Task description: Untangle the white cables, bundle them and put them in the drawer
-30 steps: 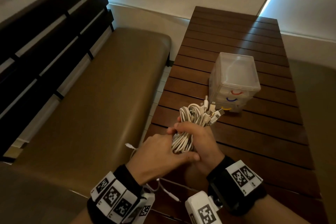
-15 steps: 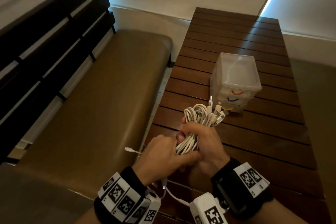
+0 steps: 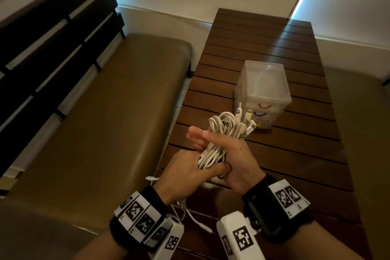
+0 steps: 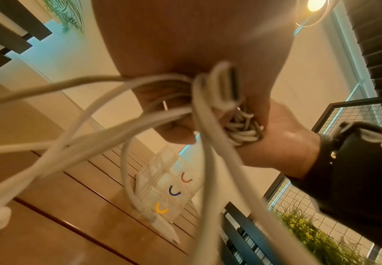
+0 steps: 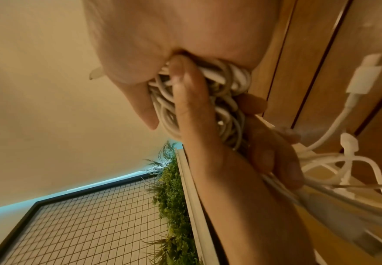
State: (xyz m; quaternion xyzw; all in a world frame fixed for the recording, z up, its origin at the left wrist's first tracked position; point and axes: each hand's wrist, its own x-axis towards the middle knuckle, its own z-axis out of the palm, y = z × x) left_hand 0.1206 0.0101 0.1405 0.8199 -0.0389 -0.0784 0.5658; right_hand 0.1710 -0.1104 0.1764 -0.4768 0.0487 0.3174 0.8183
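A bundle of white cables (image 3: 213,154) stands upright between my two hands above the near end of the wooden table (image 3: 274,48). My left hand (image 3: 190,167) grips its lower part, thumb laid across the front. My right hand (image 3: 198,135) holds the upper part between thumb and straightened fingers that point left. Several plug ends (image 3: 245,122) stick out of the top. Loose cable tails (image 3: 190,215) hang below my wrists. The clear drawer unit (image 3: 263,82), with red, blue and yellow handles, stands just beyond, its drawers pushed in. The right wrist view shows my left thumb (image 5: 181,86) over the coils (image 5: 226,107).
A brown padded bench (image 3: 105,122) with a dark slatted back runs along the left of the table. A narrow gap of floor (image 3: 185,91) separates them. More slatted tabletop stretches behind the drawer unit to the wall.
My right fingers, curled round the bundle before, have straightened and now point left. The left hand keeps its grip lower down.
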